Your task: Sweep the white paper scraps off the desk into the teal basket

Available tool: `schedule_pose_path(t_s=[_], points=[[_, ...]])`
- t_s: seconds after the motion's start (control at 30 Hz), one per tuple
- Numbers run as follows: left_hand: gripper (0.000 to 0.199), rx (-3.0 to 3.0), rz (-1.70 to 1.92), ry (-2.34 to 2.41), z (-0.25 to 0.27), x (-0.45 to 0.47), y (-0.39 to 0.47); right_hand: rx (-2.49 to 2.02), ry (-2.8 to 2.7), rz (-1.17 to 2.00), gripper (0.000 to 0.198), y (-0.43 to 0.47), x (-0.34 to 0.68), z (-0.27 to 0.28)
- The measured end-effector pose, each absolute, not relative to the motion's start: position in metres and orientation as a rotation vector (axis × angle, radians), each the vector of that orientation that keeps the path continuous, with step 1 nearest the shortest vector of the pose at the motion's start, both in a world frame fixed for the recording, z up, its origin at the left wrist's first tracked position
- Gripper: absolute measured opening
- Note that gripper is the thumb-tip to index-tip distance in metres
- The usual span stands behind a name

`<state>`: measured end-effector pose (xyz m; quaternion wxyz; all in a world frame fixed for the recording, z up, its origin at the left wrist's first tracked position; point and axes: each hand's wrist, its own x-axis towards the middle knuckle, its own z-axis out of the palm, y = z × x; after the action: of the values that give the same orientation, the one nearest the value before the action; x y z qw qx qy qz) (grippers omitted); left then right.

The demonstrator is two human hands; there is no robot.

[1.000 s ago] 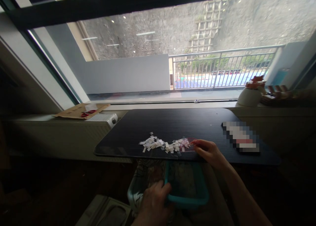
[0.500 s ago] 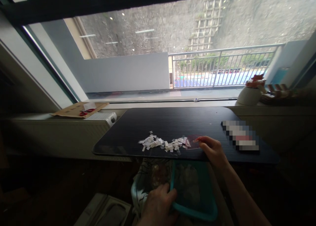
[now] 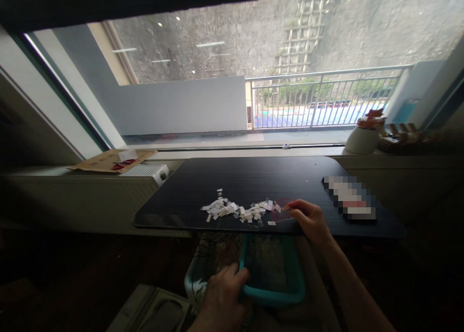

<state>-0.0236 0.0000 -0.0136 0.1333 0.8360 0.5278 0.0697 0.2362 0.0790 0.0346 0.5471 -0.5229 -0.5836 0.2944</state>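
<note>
My left hand (image 3: 225, 293) is closed on the near left rim of a teal plastic bin (image 3: 271, 295), which sits under the table's front edge with pale pieces inside. Over the dark table, my right hand (image 3: 308, 218) pinches a small clear plastic piece with reddish print (image 3: 282, 212), flat and thin, at its right end. That piece lies against the right end of a heap of small white paper scraps (image 3: 222, 208). A few scraps lie apart from the heap, one near the front edge. The fingertips partly hide the pinched end.
The black table (image 3: 253, 175) stands against the window sill. A pixelated flat object (image 3: 350, 199) lies on its right. Red-handled scissors (image 3: 123, 164) rest on brown paper to the left, above a radiator (image 3: 145, 173). A white pot (image 3: 360, 139) stands on the sill. Below left is an open box (image 3: 155, 308).
The clear piece has shifted and flattened beside the scraps, and a scrap now lies apart near the front edge. The teal bin and my left hand have moved slightly left.
</note>
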Motion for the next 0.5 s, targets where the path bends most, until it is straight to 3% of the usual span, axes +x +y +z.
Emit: schedule_pose_path(t_s=[0.5], points=[[0.013,2.420,0.252,1.512,-0.0125,-0.0233,0.0022,-1.140,-1.476,0.887,0.014,0.0785,0.2401,0.0326]])
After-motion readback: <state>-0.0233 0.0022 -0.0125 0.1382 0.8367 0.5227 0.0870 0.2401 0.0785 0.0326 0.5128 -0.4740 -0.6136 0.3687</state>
